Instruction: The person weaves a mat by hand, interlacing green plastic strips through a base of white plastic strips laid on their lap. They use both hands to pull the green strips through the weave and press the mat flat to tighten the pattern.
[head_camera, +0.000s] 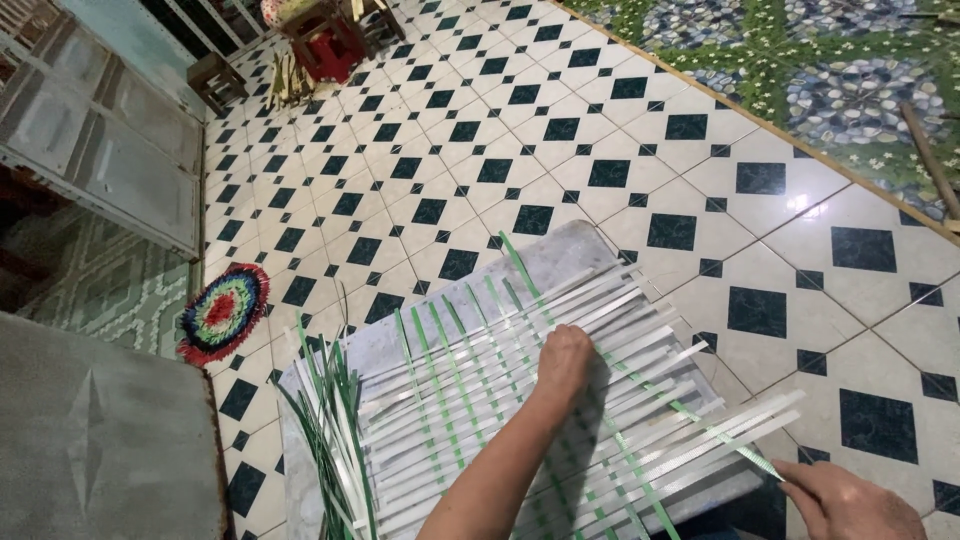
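On the grey board (560, 250) lying over the tiled floor (700, 180), the left hand (562, 362) is pressing down, fingers curled, on the woven white and green strips (480, 390), while the right hand (850, 500) is pinching one green strip's (700, 420) end.

The fingers of the left hand (563, 362) are turned away from the camera and pressed onto the woven strips (520, 390), so what lies under them cannot be told. The right hand (848, 503) is cut off by the bottom edge, and its fingertips on the green strip (700, 420) are hardly made out. The near edge of the grey board (560, 255) is lost below the frame. The stools (330, 40) at the top are cropped and too small to be read.
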